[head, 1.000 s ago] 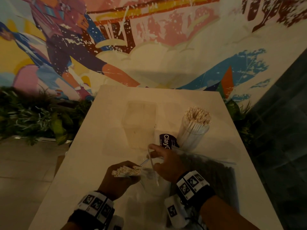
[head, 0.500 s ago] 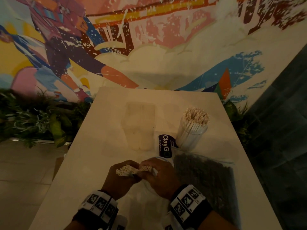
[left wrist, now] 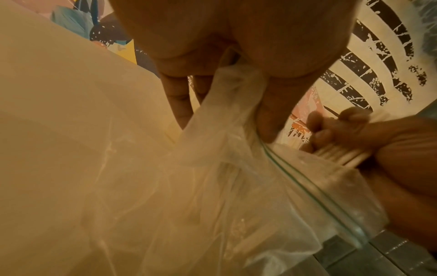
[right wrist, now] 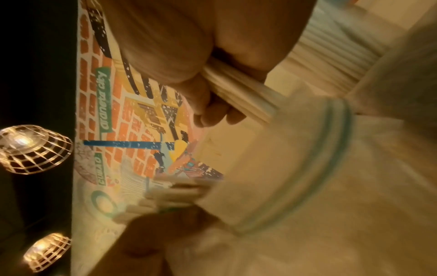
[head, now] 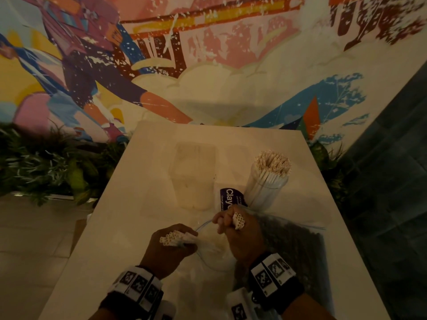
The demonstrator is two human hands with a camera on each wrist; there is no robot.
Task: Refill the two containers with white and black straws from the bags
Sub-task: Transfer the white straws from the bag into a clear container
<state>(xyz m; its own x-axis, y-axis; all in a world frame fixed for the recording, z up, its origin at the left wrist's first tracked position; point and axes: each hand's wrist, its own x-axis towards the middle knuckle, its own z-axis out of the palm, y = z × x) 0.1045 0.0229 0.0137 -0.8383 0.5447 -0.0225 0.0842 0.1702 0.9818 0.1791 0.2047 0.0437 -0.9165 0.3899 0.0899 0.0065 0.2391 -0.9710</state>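
Observation:
My left hand (head: pixel 161 252) grips a bundle of white straws (head: pixel 171 238) together with the mouth of the clear zip bag (head: pixel 213 252), low in the head view. In the left wrist view the bag's plastic (left wrist: pixel 224 97) runs out from under my left hand's fingers (left wrist: pixel 176 100). My right hand (head: pixel 240 236) holds a smaller bunch of white straws (head: pixel 238 221) upright, just right of the left hand. In the right wrist view that bunch (right wrist: pixel 238 89) comes out of the bag's rim (right wrist: pixel 319 158). A round container (head: pixel 265 190) stands packed with white straws. The bag of black straws (head: pixel 295 248) lies to the right.
An empty clear container (head: pixel 194 179) stands mid-table, left of the full one. A purple label (head: pixel 228 198) lies between them, by my right hand. The white table (head: pixel 120 227) has plants (head: pixel 46 167) on its left and a painted wall (head: pixel 208 65) behind.
My right hand came to the bundle in my left hand, took hold of some straws and moved up and to the right with them. My left hand stayed put.

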